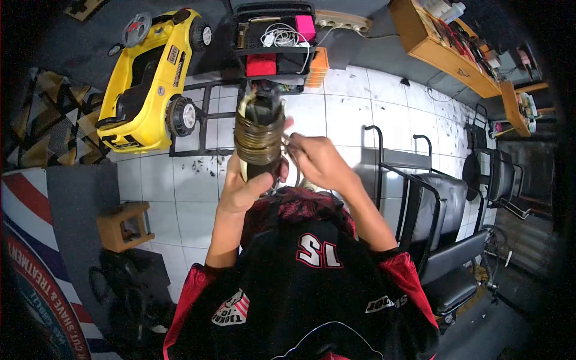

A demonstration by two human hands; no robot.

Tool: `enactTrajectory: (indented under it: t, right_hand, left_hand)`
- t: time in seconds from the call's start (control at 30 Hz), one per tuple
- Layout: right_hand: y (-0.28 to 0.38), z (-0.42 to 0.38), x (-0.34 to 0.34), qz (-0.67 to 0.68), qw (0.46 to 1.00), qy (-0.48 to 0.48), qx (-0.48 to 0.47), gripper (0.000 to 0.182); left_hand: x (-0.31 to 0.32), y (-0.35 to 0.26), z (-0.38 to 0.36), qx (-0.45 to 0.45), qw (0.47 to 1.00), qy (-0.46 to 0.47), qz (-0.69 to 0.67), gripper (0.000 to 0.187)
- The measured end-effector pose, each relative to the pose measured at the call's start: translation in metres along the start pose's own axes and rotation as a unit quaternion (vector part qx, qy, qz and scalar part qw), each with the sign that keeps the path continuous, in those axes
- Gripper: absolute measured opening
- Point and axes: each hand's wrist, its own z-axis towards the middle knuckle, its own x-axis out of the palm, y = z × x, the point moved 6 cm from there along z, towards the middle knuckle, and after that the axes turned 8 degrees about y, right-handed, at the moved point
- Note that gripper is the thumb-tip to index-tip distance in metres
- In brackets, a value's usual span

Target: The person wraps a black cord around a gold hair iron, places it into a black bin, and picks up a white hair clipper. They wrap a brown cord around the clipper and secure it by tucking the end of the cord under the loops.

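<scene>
My left hand (243, 191) is wrapped round the lower end of a dark, long-bodied device (264, 109), held upright in front of my chest. A brownish cord (259, 141) is wound in many tight turns about its middle, and a pale strip shows along its left side. To the right, my right hand (324, 161) pinches a loose stretch of the cord between thumb and fingers, close beside the coil. Part of that stretch hangs down below the hand. The device's exact kind is hidden by the windings and blur.
A yellow toy car (147, 81) stands at upper left by a black metal frame (205, 120). Beyond my hands is a black cart (273, 45) with a white cable. Black chairs (435, 204) line the right, a wooden stool (124, 227) the left. Dark hair clippings (204, 165) dot the tiles.
</scene>
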Motion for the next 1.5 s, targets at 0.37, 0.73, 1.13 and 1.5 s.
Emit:
enactTrajectory:
  t: [0.37, 0.73, 1.13, 1.5]
  right_hand:
    - [-0.210, -0.086, 0.073, -0.079, 0.976, -0.016, 0.205, 0.020]
    - [-0.136, -0.031, 0.011, 0.061, 0.952, -0.201, 0.223, 0.020]
    - [-0.021, -0.024, 0.043, 0.013, 1.000, 0.008, 0.013, 0.017]
    - [-0.162, -0.072, 0.064, -0.161, 0.980, -0.077, 0.084, 0.011]
  left_hand:
    - [-0.028, -0.080, -0.022, 0.172, 0.984, -0.040, -0.015, 0.092]
    - [-0.018, -0.026, -0.024, 0.001, 0.997, -0.030, 0.068, 0.075]
    - [-0.009, 0.006, -0.008, 0.068, 0.997, 0.014, -0.033, 0.079]
    - [-0.010, -0.038, -0.014, 0.134, 0.990, -0.049, -0.015, 0.081]
